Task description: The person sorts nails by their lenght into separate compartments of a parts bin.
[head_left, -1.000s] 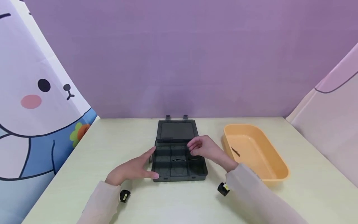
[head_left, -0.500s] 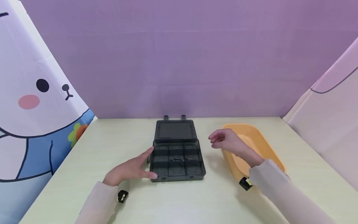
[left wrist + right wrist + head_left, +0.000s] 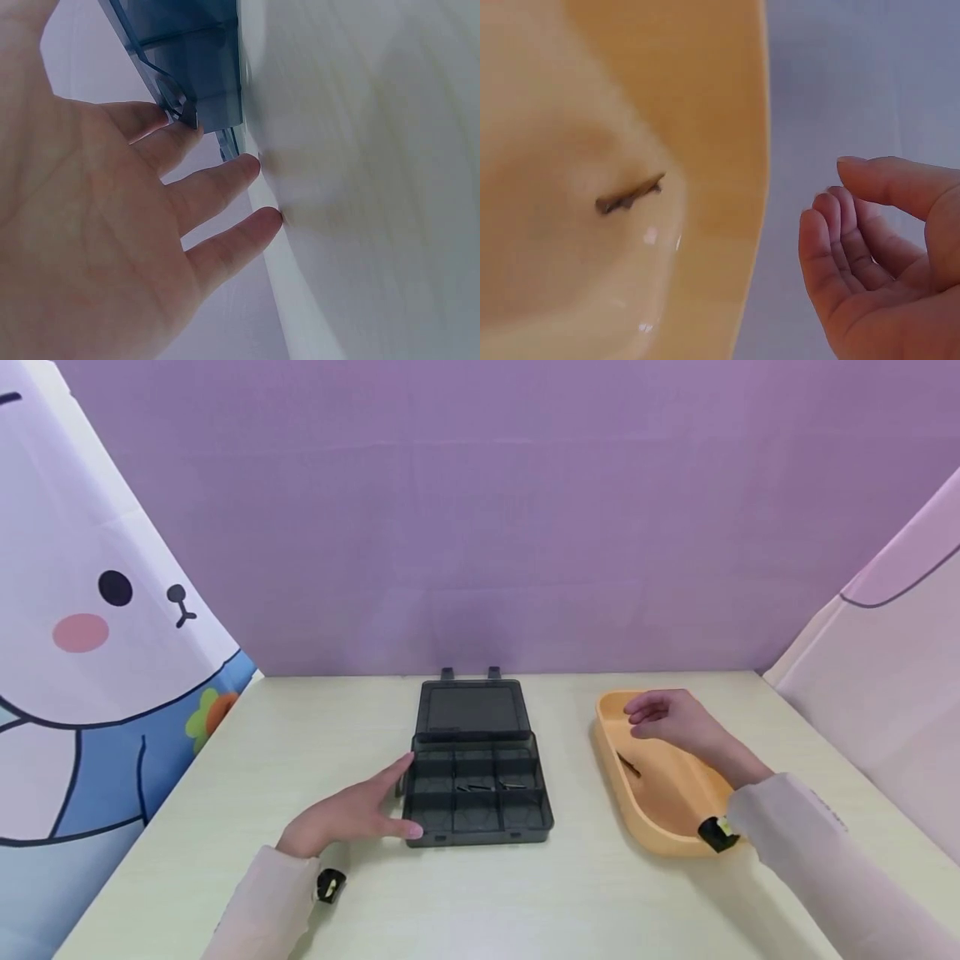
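A dark, see-through divided box [image 3: 477, 839] stands on the table with its lid [image 3: 474, 708] folded back. Several slim dark metal-looking pieces [image 3: 476, 788] lie in its middle row, in the centre and right compartments. My left hand [image 3: 352, 814] rests at the box's left side, thumb and fingers spread, fingertips touching or very near it. Over the far part of an orange tray [image 3: 617, 777] hovers my right hand [image 3: 678, 722], fingers loosely bent, nothing between thumb and fingers [image 3: 823, 232]. Inside the tray lies a thin dark piece [image 3: 630, 196], too blurred to name.
The pale table [image 3: 480, 902] ends at a purple backdrop [image 3: 480, 527]. A cartoon-printed cloth [image 3: 82, 693] hangs at the left. A small black device [image 3: 330, 886] sits at the left wrist and another [image 3: 717, 833] at the right.
My right hand has moved from above the box's right compartments to the right, over the orange tray. A slim piece shows in the right compartment it covered. The left hand stays put.
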The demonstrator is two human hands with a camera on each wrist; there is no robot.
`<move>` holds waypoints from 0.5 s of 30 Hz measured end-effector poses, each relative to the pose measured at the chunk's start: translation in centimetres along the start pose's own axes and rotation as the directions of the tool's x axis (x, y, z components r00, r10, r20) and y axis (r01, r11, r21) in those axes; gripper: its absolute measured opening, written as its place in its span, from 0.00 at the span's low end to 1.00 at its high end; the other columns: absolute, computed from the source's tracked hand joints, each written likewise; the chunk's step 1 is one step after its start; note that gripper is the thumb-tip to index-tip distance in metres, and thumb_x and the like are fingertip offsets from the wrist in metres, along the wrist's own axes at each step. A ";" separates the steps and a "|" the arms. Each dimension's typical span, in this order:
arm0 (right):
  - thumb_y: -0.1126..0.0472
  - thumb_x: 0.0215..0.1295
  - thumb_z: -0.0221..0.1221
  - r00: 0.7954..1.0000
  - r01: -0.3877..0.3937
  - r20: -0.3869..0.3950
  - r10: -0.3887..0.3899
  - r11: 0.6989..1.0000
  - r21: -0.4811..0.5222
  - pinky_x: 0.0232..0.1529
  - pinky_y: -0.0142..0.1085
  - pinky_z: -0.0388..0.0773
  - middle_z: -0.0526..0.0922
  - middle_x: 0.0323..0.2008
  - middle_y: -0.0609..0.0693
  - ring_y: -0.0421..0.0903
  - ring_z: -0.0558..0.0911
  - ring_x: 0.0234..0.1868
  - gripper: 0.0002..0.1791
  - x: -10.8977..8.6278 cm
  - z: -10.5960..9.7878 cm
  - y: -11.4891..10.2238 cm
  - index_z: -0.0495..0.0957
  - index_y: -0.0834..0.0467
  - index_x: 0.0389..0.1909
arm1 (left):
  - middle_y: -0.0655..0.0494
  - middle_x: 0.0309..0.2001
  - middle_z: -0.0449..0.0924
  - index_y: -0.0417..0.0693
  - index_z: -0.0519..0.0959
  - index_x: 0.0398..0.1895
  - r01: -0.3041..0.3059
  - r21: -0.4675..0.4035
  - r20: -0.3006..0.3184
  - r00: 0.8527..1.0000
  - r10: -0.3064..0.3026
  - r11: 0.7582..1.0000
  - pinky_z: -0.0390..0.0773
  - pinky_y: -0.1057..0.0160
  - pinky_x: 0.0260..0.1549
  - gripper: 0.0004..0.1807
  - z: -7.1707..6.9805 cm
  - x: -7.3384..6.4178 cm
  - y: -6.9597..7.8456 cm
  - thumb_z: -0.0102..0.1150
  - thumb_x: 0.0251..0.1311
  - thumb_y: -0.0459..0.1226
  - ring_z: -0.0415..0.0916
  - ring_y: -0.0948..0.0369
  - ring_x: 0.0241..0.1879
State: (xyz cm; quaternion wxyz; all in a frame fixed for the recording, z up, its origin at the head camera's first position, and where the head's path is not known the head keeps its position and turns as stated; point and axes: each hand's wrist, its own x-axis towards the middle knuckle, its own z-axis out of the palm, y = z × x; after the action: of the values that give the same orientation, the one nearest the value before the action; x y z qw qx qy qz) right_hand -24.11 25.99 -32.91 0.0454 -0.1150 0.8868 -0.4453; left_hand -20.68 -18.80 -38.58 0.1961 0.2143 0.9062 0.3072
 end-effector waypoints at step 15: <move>0.70 0.55 0.63 0.999 -0.033 0.017 0.034 0.995 -0.091 0.36 0.27 0.78 0.81 0.39 0.62 0.37 0.78 0.36 0.21 2.0 -1.0 4.3 0.73 0.75 0.49 | 0.42 0.76 0.41 0.44 0.40 0.76 0.020 -0.027 -0.002 1.000 -0.020 0.999 0.56 0.42 0.67 0.61 0.0 0.0 0.0 0.66 0.50 0.57 0.46 0.43 0.73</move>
State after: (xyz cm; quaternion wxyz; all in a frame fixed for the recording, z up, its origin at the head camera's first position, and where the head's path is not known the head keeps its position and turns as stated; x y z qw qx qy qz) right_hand -26.94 28.74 -35.71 0.0560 -0.1063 0.9074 -0.4026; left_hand -20.65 -18.78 -38.61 0.2012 0.2023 0.9043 0.3175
